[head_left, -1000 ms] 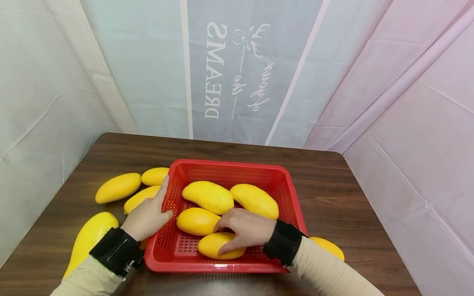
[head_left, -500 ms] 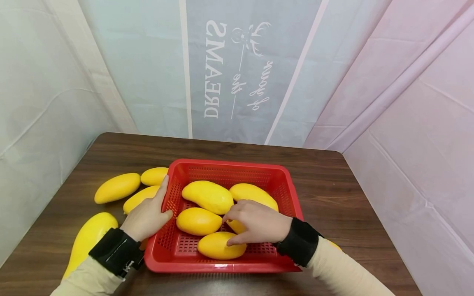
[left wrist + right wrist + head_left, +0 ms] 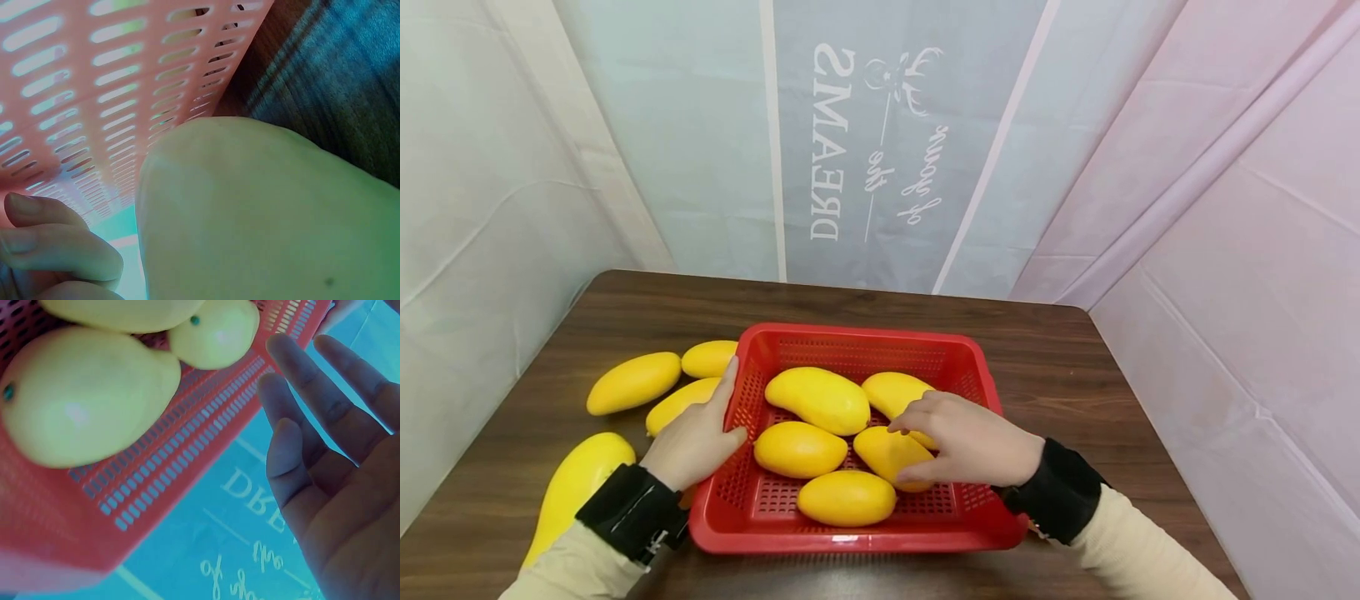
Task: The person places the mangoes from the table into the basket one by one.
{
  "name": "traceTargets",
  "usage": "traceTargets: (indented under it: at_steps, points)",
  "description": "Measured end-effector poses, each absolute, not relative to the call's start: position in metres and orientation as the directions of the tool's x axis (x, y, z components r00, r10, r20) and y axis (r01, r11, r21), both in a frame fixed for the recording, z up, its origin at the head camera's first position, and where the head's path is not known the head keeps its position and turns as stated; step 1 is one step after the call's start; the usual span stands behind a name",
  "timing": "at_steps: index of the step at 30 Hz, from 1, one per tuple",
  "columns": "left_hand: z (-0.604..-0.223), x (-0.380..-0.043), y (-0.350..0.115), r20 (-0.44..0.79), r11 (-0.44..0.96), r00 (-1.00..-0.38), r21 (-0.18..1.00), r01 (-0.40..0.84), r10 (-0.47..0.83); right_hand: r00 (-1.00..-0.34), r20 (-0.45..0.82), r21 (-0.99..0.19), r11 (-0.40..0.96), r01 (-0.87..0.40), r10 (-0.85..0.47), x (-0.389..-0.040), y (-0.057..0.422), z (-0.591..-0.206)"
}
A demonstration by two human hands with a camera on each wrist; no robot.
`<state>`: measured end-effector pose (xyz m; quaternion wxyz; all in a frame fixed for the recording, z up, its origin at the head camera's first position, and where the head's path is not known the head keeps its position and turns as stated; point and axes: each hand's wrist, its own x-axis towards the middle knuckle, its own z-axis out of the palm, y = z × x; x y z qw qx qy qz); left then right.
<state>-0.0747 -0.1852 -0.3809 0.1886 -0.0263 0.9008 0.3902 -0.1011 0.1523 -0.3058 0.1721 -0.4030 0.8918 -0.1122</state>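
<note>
A red perforated plastic basket holds several yellow mangoes, among them one at the front and one at the middle right. My left hand grips the basket's left rim, thumb over the edge and index finger along it. Its bent fingers show beside the perforated wall in the left wrist view. My right hand hovers over the basket's right side with loosely bent fingers and nothing in them. It overlaps the back right mango in the head view.
Several more mangoes lie on the brown wooden table left of the basket, including a long one and a large one near my left wrist. A printed cloth hangs behind the table.
My right hand has let go of a mango, now lying at the basket's middle right, and moved right and up from it. The left hand stays at the rim.
</note>
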Motion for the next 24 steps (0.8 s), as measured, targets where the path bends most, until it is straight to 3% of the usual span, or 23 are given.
traceTargets:
  at_steps: [15,24]
  points:
    - [-0.382,-0.074,-0.186,-0.367,0.687,-0.925,0.697,-0.205,0.096,-0.715,-0.218,-0.265,0.746,-0.611,-0.664,-0.095,0.202,-0.304]
    - [-0.381,-0.075,-0.186,-0.359,0.69,-0.928,0.697,-0.195,0.101,-0.774,-0.214,-0.349,0.787,-0.509,-0.596,-0.087,0.233,-0.308]
